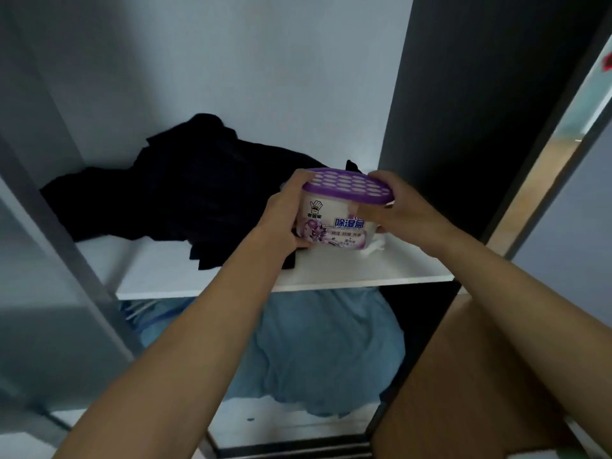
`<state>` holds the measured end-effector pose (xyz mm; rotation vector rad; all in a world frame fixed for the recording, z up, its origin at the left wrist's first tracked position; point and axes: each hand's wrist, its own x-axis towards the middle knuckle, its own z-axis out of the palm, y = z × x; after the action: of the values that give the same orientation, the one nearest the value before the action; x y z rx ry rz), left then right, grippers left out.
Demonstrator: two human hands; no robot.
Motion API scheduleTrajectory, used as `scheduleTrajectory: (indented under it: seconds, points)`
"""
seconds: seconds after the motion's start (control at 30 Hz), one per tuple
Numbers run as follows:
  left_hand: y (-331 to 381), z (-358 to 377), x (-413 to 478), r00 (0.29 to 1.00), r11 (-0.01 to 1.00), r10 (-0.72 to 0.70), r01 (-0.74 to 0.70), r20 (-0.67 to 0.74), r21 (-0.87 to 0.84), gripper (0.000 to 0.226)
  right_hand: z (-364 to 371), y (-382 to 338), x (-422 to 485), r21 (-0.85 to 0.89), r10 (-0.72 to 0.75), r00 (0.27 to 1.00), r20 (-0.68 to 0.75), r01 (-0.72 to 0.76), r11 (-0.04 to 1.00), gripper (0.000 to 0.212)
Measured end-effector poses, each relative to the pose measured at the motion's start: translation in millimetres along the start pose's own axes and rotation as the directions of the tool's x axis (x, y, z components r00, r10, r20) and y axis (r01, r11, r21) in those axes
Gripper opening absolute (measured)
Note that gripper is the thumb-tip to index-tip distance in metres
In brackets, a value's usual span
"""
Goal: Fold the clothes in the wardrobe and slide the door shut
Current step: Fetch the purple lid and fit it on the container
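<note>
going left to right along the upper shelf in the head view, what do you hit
crumpled black garment → left hand → white plastic tub with purple perforated lid → right hand → dark wardrobe panel

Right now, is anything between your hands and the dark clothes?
Yes. The left hand and right hand both grip a white box with a purple lid. It is at the front right of the shelf, right in front of the dark clothes.
</note>
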<state>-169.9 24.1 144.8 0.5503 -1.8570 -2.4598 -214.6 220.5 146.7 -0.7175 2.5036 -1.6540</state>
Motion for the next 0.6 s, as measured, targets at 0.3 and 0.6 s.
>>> scheduleTrajectory:
  seconds: [0.3,0.6]
  points:
    - [51,-2,80,0.998,0.999,0.025,-0.026,0.053,0.022,0.03,-1,-27,83,-0.508,-0.09,0.994,-0.06,0.047,0.86,0.056]
    - [88,40,174,0.996,0.995,0.095,-0.094,-0.002,0.036,0.042,-28,-9,184,-0.779,-0.161,0.98,-0.12,0.008,0.627,0.083]
